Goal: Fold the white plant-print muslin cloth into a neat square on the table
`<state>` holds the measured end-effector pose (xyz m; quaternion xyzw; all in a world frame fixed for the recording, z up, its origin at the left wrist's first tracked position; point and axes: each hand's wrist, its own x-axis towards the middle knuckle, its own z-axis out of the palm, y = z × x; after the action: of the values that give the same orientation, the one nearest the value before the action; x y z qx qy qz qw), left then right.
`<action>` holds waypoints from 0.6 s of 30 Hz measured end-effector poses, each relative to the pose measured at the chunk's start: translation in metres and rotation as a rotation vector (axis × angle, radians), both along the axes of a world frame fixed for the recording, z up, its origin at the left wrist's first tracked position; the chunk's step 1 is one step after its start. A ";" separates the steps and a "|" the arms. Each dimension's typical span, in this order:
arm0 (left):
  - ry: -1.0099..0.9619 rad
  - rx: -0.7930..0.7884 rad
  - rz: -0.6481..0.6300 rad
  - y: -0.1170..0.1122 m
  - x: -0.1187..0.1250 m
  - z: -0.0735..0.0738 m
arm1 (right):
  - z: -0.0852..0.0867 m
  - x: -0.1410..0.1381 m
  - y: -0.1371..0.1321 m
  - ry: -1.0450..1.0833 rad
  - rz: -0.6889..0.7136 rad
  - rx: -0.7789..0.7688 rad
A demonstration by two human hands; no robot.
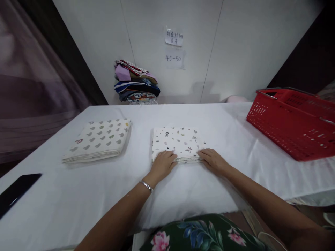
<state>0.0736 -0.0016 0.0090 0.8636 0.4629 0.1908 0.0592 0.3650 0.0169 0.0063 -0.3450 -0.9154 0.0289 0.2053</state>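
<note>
1. A red plastic basket (288, 129) with lattice walls and metal handles sits at the right edge of the surface (209, 195), well apart from the hands. Only its outer wall and a strip of the far inner wall show. Its floor is hidden, so I cannot tell what it holds.
2. The surface is covered by a white sheet.
3. A folded printed cloth (180, 141) lies flat near the middle of the surface, straight ahead of the person. It is white or cream, folded into a neat, roughly square pad of several layers. Small scattered motifs of leaves, sprigs and tiny plants, in green, brown and grey, are printed on it.
4. The left hand (163, 164) rests palm down on the near left corner of this cloth. Its fingers (171, 155) are stretched out flat and close together, gripping nothing. A silver bracelet (146, 185) circles the wrist.
5. The right hand (213, 160) lies palm down at the near right corner, fingers extended flat against the cloth's edge, also gripping nothing.
6. A second folded cloth (98, 139), cream with rows of small grey shapes, lies to the left, apart from the first.
7. A stack of colourful folded fabrics (136, 83) stands against the back wall.
8. Two paper notes (174, 47) hang above on the wall. The lower one reads "45-50".
9. A dark phone (15, 191) lies at the far left edge.
</note>
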 end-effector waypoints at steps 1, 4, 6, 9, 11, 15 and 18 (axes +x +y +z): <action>0.010 0.003 0.006 0.000 0.001 0.000 | -0.001 0.000 0.001 -0.006 -0.002 0.012; 0.037 0.001 0.035 0.000 0.004 0.001 | -0.003 0.001 0.004 -0.014 0.006 0.037; 0.049 0.004 0.050 0.000 0.005 0.001 | -0.004 0.003 0.005 -0.010 0.007 0.037; 0.055 0.017 0.042 0.000 0.006 0.000 | -0.006 0.005 0.003 -0.008 -0.010 0.021; 0.056 0.024 0.027 -0.001 0.006 0.001 | -0.009 0.006 -0.001 -0.006 -0.014 0.018; 0.068 0.030 0.019 -0.004 0.006 0.003 | -0.015 0.006 -0.006 0.009 -0.011 0.033; 0.069 0.036 0.019 -0.004 0.007 0.005 | -0.017 0.006 -0.005 0.034 -0.008 0.049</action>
<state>0.0803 -0.0060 0.0135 0.8661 0.4694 0.1698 0.0255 0.3705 0.0114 -0.0110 -0.3428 -0.9108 0.0116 0.2296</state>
